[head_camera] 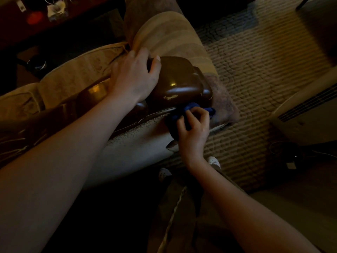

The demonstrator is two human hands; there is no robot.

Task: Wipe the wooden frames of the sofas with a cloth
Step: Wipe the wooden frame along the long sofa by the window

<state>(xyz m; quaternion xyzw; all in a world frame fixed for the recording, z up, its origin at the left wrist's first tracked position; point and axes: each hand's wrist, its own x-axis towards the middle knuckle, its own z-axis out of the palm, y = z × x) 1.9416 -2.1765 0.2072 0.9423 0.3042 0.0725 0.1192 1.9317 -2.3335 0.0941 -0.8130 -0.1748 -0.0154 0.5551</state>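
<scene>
- Forearms fill the bottom of the view, both reaching up and away toward the sofa arm.
- Blue cloth (189, 111) is bunched in the right hand (193, 132), whose fingers curl round it in a closed grip, pressing it against the lower edge of the wooden frame (180, 79).
- That glossy brown frame caps the end of the sofa arm; its long axis runs from this rounded end down-left along the sofa's side, under the left forearm.
- From the grip, the unwiped top of the wood lies just above and to the left; the right hand is the nearer one to the edge in hand.
- Left hand (135, 77) rests on top of the wood, fingers loosely spread over it, steadying and holding nothing.
- Beyond the wood lie the tan cushions (164, 33), with patterned carpet (255, 70) to the right.
- Next stroke, I judge, follows the rail leftward.
</scene>
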